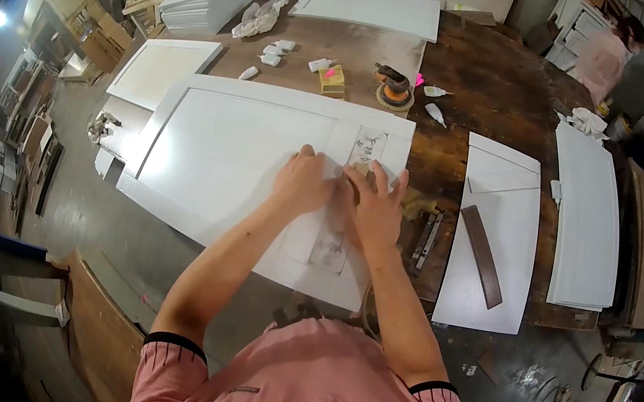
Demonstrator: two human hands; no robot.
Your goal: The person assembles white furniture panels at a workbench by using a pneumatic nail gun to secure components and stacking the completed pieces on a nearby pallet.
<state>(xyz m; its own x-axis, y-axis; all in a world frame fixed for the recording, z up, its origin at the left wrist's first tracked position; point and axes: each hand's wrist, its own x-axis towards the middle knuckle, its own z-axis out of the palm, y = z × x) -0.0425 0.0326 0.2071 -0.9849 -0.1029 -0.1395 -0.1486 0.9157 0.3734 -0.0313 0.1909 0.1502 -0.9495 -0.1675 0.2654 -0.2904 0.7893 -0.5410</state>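
A large white panel door [248, 141] with a raised frame lies across the near part of the workbench. Along its right side runs a narrow paper-like strip [329, 253] with dark marks. My left hand [306, 182] is closed on the door just left of the strip, fingers curled under; anything inside it is hidden. My right hand [376, 209] lies over the strip with its fingers spread and pressed down. A small brownish patch shows by its fingertips, too small to name. The two hands nearly touch.
Beyond the door are an orange sander [395, 88], a yellow box [331, 81] and several white glue bottles [271, 56]. To the right, a dark brown strip [482, 256] lies on a white panel [480, 305]. White panels [586, 222] are stacked farther right. Another person [604, 60] stands far right.
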